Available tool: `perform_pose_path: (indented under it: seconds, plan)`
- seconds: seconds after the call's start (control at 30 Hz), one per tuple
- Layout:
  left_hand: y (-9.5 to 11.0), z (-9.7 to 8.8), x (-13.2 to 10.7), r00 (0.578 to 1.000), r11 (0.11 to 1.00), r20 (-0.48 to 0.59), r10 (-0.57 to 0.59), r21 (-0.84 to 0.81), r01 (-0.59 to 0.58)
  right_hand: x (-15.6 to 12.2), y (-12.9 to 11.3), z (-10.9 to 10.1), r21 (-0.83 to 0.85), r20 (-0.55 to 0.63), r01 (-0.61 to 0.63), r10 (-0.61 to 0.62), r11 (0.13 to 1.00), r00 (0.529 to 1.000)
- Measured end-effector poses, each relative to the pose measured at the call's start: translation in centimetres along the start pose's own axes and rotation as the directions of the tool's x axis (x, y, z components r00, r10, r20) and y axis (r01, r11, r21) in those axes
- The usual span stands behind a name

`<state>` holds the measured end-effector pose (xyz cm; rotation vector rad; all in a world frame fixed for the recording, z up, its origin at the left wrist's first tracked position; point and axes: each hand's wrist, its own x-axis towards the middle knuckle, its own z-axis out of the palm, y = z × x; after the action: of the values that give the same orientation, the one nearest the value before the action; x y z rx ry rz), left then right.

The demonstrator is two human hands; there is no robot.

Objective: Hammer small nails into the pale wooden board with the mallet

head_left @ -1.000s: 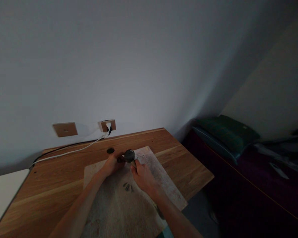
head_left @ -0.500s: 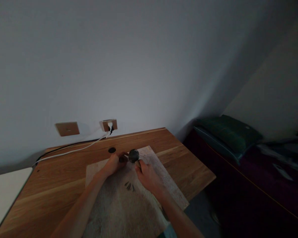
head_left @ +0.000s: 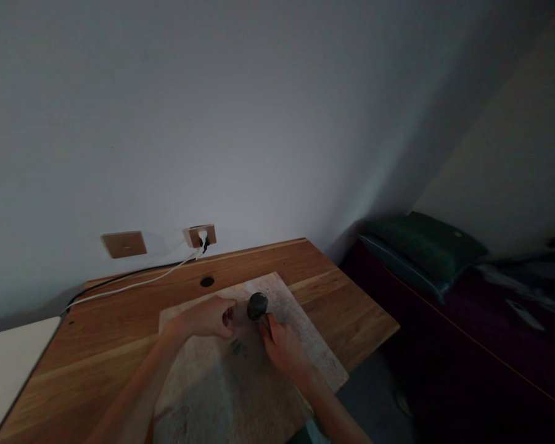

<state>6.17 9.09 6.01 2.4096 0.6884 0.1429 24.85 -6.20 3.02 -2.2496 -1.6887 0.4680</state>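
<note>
Both hands rest on a pale stained mat (head_left: 300,327) that lies on a wooden desk (head_left: 92,345). My right hand (head_left: 282,342) is closed round the lower part of a small tool with a round dark head (head_left: 258,305); the head sticks up above my fingers. My left hand (head_left: 208,317) is curled just left of that head, fingertips pinched together on something I cannot make out. A few small dark pieces (head_left: 237,348) lie on the mat between my hands.
A round cable hole (head_left: 207,282) is in the desk behind the mat. A white cable (head_left: 134,283) runs to a wall socket (head_left: 201,235); a second wooden plate (head_left: 124,243) is left of it. A bed with a dark green pillow (head_left: 425,246) stands to the right.
Both hands have drawn back toward me along the mat, with the round-headed tool. The left hand now partly covers the small dark pieces.
</note>
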Motion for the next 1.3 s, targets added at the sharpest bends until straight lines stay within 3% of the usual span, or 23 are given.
perform_pose_path:
  seconds: [0.13, 0.23, 0.37, 0.5, 1.0, 1.3]
  plan:
    - [1.7, 1.4, -0.4, 0.999, 0.994, 0.039, 0.018, 0.105, -0.022, -0.2, -0.1, -0.3, 0.005, -0.013, -0.008, 0.008, 1.000, 1.000]
    - [1.6, 1.7, -0.2, 0.997, 0.986, 0.077, 0.005, 0.164, -0.018, -0.3, -0.1, -0.3, 0.016, -0.018, -0.004, 0.004, 1.000, 1.000]
    - [0.0, 0.0, -0.4, 0.991, 0.962, 0.012, -0.134, 0.240, 0.127, -0.1, 0.0, -0.1, 0.017, -0.012, 0.001, -0.001, 1.000, 1.000]
    - [-1.6, -1.7, -0.8, 0.979, 0.950, -0.102, -0.177, 0.243, 0.197, 0.0, 0.1, 0.0, 0.019, -0.017, 0.016, -0.016, 1.000, 1.000]
    - [-1.6, -0.5, 0.5, 0.989, 0.954, -0.135, -0.060, 0.284, 0.096, -0.4, -0.2, -0.6, 0.030, -0.015, 0.035, -0.034, 0.999, 0.999]
    - [-4.0, 0.9, 1.8, 0.974, 0.998, -0.225, 0.021, 0.057, -0.008, -0.2, -0.1, -0.1, 0.030, -0.041, 0.041, -0.040, 0.999, 0.998]
